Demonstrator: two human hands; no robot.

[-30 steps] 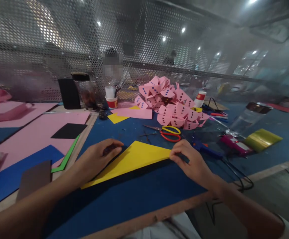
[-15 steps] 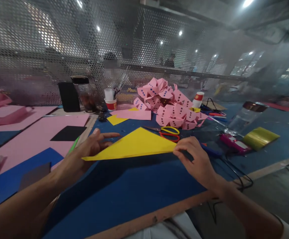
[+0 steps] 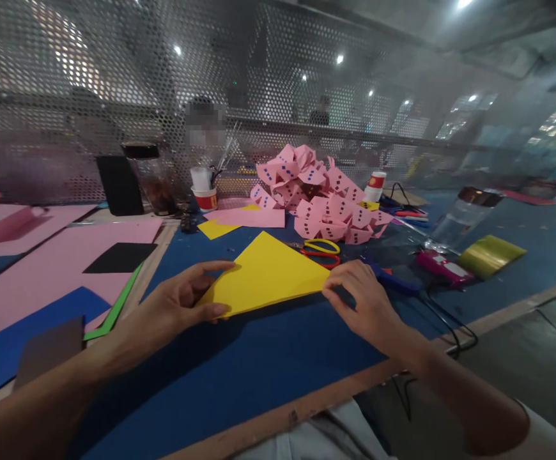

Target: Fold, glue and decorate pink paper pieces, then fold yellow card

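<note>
A yellow paper (image 3: 268,275), folded into a triangle with its peak pointing away from me, is held low over the blue table top. At its left corner my left hand (image 3: 182,297) grips it, with the thumb on top and the other fingers partly behind the sheet. The right corner is pinched between the thumb and fingers of my right hand (image 3: 357,297). Just beyond the paper lie scissors with yellow and red handles (image 3: 323,253).
Pink folded paper pieces (image 3: 326,198) are heaped at the back, near a paper cup (image 3: 205,191). Blue paper (image 3: 43,326) and a green strip (image 3: 117,306) lie left. A clear jar (image 3: 464,217), magenta tool (image 3: 443,267) and cable (image 3: 450,322) are on the right.
The yellow paper has come lower and its face shows more. My left hand has closed on the left corner, thumb now on top. The view has shifted slightly.
</note>
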